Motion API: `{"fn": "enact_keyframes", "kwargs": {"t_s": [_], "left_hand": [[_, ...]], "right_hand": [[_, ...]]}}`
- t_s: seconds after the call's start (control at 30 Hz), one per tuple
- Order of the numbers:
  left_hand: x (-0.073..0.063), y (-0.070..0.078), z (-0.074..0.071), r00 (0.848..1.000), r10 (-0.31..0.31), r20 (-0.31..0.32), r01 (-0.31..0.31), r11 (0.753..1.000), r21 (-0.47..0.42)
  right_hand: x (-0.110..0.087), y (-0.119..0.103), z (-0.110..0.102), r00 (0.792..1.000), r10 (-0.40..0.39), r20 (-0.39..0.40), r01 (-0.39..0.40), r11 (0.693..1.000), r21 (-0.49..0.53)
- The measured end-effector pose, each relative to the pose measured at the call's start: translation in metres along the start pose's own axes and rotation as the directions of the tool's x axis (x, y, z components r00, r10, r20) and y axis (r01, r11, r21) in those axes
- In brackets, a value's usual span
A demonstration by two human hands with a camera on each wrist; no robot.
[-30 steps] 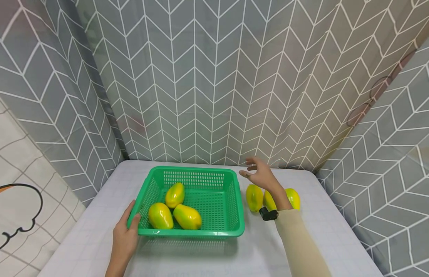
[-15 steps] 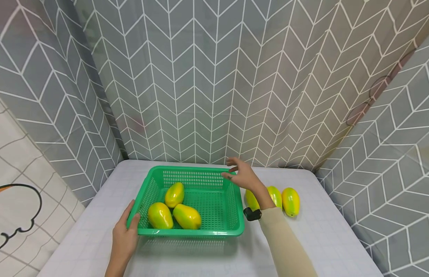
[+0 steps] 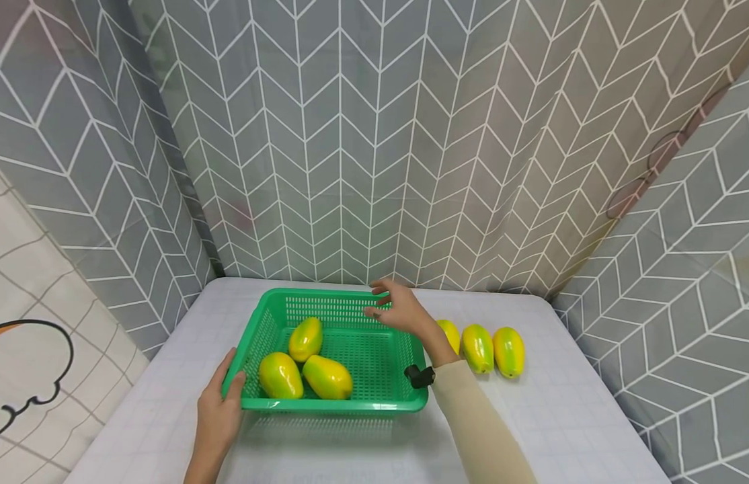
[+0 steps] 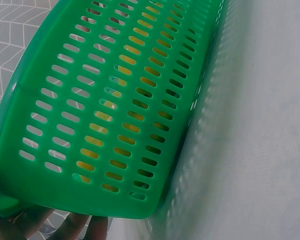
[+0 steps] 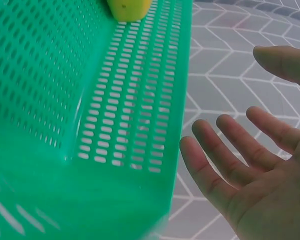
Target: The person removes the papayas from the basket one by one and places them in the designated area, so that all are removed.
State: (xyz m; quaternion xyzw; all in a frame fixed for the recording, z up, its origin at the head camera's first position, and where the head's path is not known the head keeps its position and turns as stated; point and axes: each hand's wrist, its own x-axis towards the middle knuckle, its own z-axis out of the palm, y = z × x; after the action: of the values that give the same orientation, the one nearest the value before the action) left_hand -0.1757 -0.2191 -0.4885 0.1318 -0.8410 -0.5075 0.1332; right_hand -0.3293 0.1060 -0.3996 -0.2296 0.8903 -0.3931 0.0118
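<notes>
My left hand (image 3: 220,410) grips the left rim of a green plastic basket (image 3: 374,406), thumb over the edge; in the left wrist view its fingers (image 4: 72,226) show under the slotted wall. Three glossy yellow-green, papaya-like fruits (image 3: 328,378) lie in the basket's left half. Over its back right corner is my right hand (image 3: 401,310), holding nothing, its fingers spread and slightly bent. The right wrist view shows this bare palm (image 5: 270,200) beside the basket wall, with one fruit (image 5: 129,7) at the top.
Three more such fruits (image 3: 478,348) lie in a row on the white-covered table (image 3: 550,430), right of the basket; my right forearm partly covers the nearest. A grey chevron-patterned curtain (image 3: 362,168) hangs behind the table and along both sides.
My right hand has moved left, from above the fruits on the table to over the basket's back right corner, uncovering the row. The left hand and the basket stay in place.
</notes>
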Motion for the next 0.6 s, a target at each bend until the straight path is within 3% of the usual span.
{"fn": "enact_keyframes", "kwargs": {"t_s": [0.6], "left_hand": [[0.001, -0.002, 0.001, 1.0, 0.0, 0.001, 0.0, 1.0, -0.005]], "right_hand": [[0.008, -0.013, 0.019, 0.991, -0.024, 0.13, 0.026, 1.0, -0.016]]}}
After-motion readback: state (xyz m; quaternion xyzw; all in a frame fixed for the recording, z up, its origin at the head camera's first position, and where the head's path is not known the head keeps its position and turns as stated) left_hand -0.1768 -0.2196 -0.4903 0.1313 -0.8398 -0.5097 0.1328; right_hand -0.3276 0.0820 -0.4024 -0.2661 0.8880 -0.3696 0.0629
